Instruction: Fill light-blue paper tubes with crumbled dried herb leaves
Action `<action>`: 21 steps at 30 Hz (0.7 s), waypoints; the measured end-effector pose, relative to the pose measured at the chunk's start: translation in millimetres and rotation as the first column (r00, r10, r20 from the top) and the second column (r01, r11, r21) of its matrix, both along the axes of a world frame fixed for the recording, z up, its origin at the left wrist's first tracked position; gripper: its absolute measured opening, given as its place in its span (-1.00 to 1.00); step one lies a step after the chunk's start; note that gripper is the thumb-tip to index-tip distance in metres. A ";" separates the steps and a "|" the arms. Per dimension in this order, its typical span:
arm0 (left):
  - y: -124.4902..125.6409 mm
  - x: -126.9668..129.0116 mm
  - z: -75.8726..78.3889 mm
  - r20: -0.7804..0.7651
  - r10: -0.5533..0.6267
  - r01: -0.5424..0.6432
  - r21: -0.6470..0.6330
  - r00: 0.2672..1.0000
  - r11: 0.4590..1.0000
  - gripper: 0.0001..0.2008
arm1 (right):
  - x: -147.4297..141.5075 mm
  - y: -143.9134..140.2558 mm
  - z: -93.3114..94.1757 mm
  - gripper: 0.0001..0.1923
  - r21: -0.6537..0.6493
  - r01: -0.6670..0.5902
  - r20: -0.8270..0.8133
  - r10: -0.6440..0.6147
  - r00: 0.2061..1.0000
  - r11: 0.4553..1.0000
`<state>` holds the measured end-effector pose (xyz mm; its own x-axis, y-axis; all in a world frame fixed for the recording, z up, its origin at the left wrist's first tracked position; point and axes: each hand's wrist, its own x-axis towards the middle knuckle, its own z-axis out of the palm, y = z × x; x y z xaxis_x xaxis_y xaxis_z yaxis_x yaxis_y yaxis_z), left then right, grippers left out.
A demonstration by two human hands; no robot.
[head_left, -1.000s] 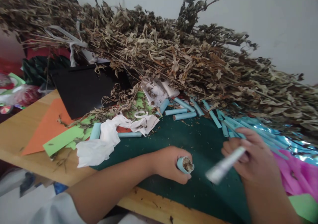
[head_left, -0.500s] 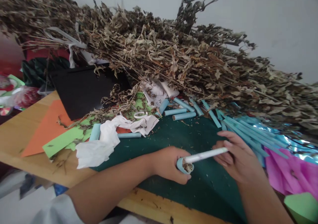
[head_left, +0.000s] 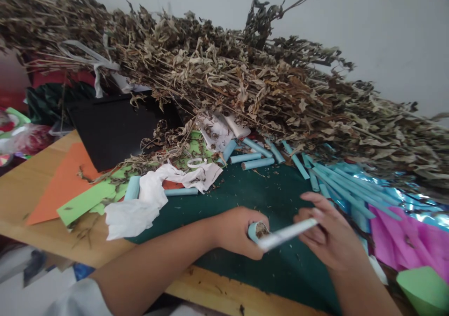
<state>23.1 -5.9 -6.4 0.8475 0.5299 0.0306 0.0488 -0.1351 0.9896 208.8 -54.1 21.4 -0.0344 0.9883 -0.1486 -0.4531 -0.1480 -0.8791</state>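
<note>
Left hand [head_left: 240, 232] gripping blue tube [head_left: 252, 232], dry leaves [head_left: 262, 230] in its mouth, over green mat [head_left: 280, 190] on tabletop [head_left: 224, 285]. Right hand [head_left: 326, 234] pinching white stick [head_left: 291, 234], blurred tip by tube's rim; can't tell if touching.

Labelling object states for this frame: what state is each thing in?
Held blue tube: visible end open, plant crumbs inside
White stick: held, slanted, blurred
Left hand: closed around the tube
Right hand: holding the stick
White tissue: crumpled
Dried plants: heaped, shrivelled
Pink paper: creased
</note>
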 end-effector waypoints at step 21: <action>-0.4 1.0 2.1 -0.049 0.016 -0.016 -0.003 0.999 1.000 -0.88 | -5.1 5.4 7.8 -0.86 0.013 -0.062 0.153 0.059 0.987 0.998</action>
